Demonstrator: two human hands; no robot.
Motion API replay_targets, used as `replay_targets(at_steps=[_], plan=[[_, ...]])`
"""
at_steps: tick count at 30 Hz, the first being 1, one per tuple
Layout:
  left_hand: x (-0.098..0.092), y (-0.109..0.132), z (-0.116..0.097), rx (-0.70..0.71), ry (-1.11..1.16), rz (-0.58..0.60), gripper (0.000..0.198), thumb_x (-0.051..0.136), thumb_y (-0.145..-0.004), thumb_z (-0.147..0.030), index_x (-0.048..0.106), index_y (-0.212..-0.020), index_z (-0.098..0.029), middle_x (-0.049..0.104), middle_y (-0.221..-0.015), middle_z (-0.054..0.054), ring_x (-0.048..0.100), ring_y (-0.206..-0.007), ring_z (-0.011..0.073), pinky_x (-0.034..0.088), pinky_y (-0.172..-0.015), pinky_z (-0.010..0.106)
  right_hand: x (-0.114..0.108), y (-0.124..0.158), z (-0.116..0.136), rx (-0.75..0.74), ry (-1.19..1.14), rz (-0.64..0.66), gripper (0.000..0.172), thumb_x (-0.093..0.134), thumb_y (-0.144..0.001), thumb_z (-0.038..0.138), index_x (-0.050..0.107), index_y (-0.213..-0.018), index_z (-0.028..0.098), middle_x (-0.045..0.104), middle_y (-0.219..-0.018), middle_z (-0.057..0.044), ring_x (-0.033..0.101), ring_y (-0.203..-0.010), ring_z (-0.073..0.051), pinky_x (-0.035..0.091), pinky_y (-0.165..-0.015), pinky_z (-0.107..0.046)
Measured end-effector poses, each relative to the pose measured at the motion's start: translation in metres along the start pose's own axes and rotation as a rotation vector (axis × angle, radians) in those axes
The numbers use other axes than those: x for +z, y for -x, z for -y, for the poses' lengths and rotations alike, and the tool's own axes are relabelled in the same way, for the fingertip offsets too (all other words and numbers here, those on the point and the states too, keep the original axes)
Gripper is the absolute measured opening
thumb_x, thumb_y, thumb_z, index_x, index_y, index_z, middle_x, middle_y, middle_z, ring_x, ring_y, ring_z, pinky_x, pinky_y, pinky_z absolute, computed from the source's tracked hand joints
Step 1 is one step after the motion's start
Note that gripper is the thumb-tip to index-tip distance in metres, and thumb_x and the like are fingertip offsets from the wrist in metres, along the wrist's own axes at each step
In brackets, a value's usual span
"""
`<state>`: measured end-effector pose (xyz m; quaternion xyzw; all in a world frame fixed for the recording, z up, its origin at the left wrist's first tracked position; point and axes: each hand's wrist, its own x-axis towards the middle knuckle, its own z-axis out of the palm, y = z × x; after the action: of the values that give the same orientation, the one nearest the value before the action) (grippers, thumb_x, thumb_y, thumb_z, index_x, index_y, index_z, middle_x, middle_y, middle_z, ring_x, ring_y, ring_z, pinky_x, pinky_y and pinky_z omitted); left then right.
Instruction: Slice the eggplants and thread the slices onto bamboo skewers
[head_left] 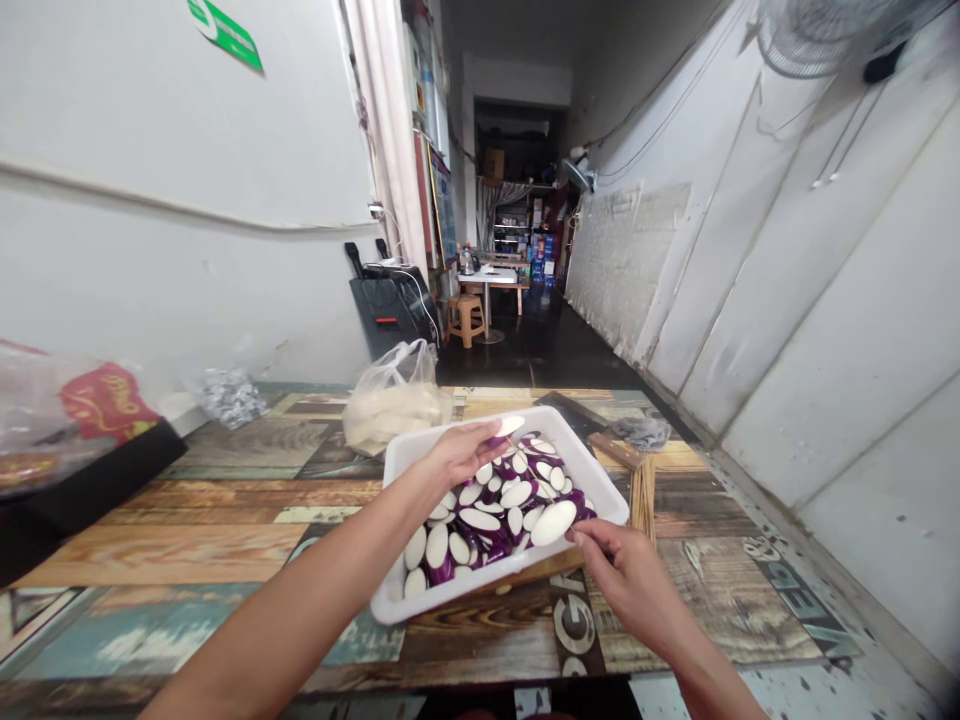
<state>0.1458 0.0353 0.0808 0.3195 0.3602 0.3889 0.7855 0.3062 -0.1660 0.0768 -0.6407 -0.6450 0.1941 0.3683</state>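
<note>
Purple-skinned, white-fleshed eggplant slices (478,519) fill a white tray (619,508) on the patchwork-printed desk (675,590), and both hands work over it. On the far side of the tray, the left hand (459,455) has its fingers closed on a pale slice (511,427); at the near right rim, the right hand (619,560) has thumb and fingers pinched together at the right end of a large oval slice (553,523). From this, the step in hand looks like threading slices onto a thin stick, a guess backed by the stick bundle (643,495) just right of the tray. If so, the next move calls for a firm right pinch while the left hand lines up its slice and eases it along, fingertips clear of the point. What the right fingertips actually grip, slice or stick end, cannot be told, and any stick between the hands is too fine against the crowded slices to follow. The left fingers partly cover their slice. To the far right, a wooden handle (613,450) lies partly behind the tray, so its tool is hard to name; the cloudy plastic bag (396,408) at far left veils its contents.
</note>
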Motion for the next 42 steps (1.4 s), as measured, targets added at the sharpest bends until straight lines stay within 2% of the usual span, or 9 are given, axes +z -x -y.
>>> replay_targets(at_steps=[6, 13, 25, 31, 42], plan=[[0.001, 0.000, 0.001, 0.008, 0.012, -0.010, 0.005, 0.059, -0.076, -0.007, 0.060, -0.080, -0.005, 0.066, -0.082, 0.013, 0.066, -0.077, 0.0187, 0.057, -0.071, 0.026, -0.001, 0.000, 0.000, -0.010, 0.006, -0.006, 0.028, 0.041, -0.086, 0.029, 0.063, -0.074, 0.017, 0.057, -0.061, 0.000, 0.049, -0.056, -0.014, 0.036, -0.054, -0.023], [0.002, 0.000, 0.001, 0.018, 0.004, -0.010, 0.007, 0.059, -0.076, -0.006, 0.061, -0.083, -0.004, 0.066, -0.087, 0.015, 0.066, -0.078, 0.0197, 0.057, -0.071, 0.026, -0.002, -0.001, -0.001, -0.022, 0.018, -0.005, 0.027, 0.041, -0.087, 0.028, 0.059, -0.069, 0.017, 0.054, -0.058, 0.001, 0.047, -0.056, -0.014, 0.035, -0.053, -0.023], [0.006, 0.002, 0.000, 0.013, -0.005, -0.028, 0.007, 0.057, -0.076, -0.004, 0.060, -0.083, -0.003, 0.066, -0.089, 0.016, 0.066, -0.079, 0.0213, 0.057, -0.068, 0.026, -0.003, -0.001, 0.000, -0.007, -0.036, 0.009, 0.027, 0.041, -0.086, 0.029, 0.061, -0.073, 0.017, 0.056, -0.061, -0.001, 0.049, -0.058, -0.016, 0.035, -0.052, -0.024], [0.011, 0.007, 0.000, 0.046, -0.031, -0.038, 0.005, 0.057, -0.075, -0.001, 0.061, -0.076, -0.002, 0.066, -0.086, 0.016, 0.066, -0.076, 0.0207, 0.057, -0.070, 0.028, -0.004, 0.000, 0.001, 0.000, -0.008, 0.011, 0.028, 0.040, -0.086, 0.028, 0.060, -0.070, 0.017, 0.053, -0.058, 0.000, 0.047, -0.056, -0.015, 0.034, -0.051, -0.023], [0.014, 0.013, -0.002, -0.020, -0.026, -0.014, 0.009, 0.057, -0.075, 0.000, 0.062, -0.081, -0.002, 0.066, -0.084, 0.015, 0.065, -0.074, 0.0185, 0.057, -0.067, 0.025, 0.001, 0.000, -0.004, -0.012, 0.038, -0.003, 0.028, 0.040, -0.087, 0.030, 0.060, -0.072, 0.017, 0.055, -0.058, 0.000, 0.048, -0.055, -0.014, 0.034, -0.052, -0.022]])
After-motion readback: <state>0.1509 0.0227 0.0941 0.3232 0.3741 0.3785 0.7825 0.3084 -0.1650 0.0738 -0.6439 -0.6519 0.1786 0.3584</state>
